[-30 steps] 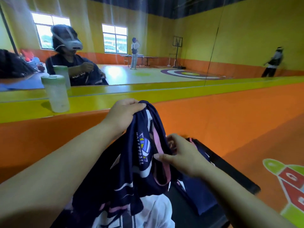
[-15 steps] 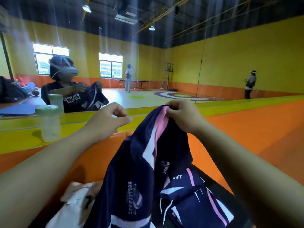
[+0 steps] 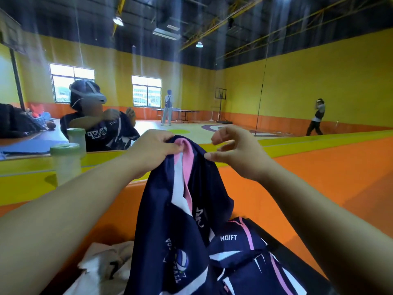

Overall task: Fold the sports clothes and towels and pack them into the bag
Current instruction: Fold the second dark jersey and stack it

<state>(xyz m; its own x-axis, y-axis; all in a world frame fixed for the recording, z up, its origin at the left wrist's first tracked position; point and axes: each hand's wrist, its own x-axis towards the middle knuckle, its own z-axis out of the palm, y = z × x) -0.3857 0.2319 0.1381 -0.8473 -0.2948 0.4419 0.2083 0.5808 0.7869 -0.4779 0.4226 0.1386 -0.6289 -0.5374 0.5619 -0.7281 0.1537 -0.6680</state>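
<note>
Head view: the left hand (image 3: 155, 145) pinches the top edge of a navy jersey (image 3: 180, 213) at its pink trim and holds it up at chest height, so the cloth hangs in a loose bunch down toward the lap. The right hand (image 3: 236, 152) is beside that same edge with its fingers loosely curled and nothing in them; its thumb tip is at the fabric, though I cannot tell if it touches.

Below, a second navy garment (image 3: 244, 252) lies crumpled on a dark surface (image 3: 297, 258), which may be the bag, and a white cloth (image 3: 106, 262) lies to its left. A pale bottle (image 3: 64, 165) stands on the yellow ledge (image 3: 25, 173).

The jersey looks thin, light and slick, and likely to slide and collapse. It would be best held at both shoulder seams or collar corners and spread flat before folding.
</note>
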